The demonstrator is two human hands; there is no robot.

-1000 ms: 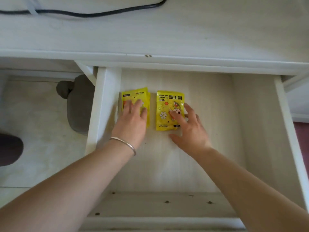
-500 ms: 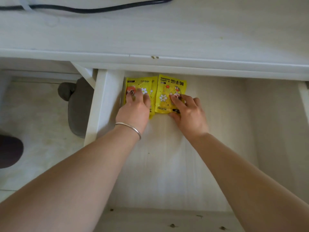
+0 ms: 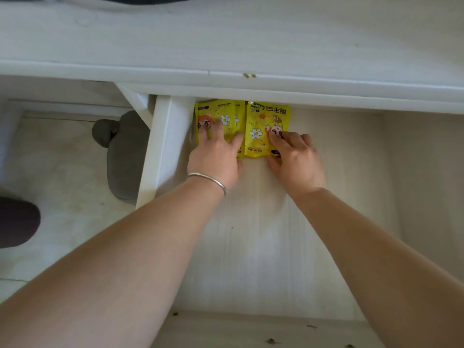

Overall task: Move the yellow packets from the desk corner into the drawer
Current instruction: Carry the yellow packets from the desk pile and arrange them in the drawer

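- Left hand (image 3: 214, 156): spread fingers press flat on the left yellow packet (image 3: 221, 113), in the drawer (image 3: 163, 146) far corner.
- Right hand (image 3: 297, 160): straight fingers on the right yellow packet (image 3: 259, 121), thumb at its near edge.

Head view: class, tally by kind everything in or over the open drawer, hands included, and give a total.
Yellow packets: 3
Hands: 2 (left hand, right hand)
Bracelet: 1
Total: 6

yellow packets (image 3: 261, 126) with white flowers, whitewashed drawer (image 3: 251, 247), silver bracelet (image 3: 208, 180)
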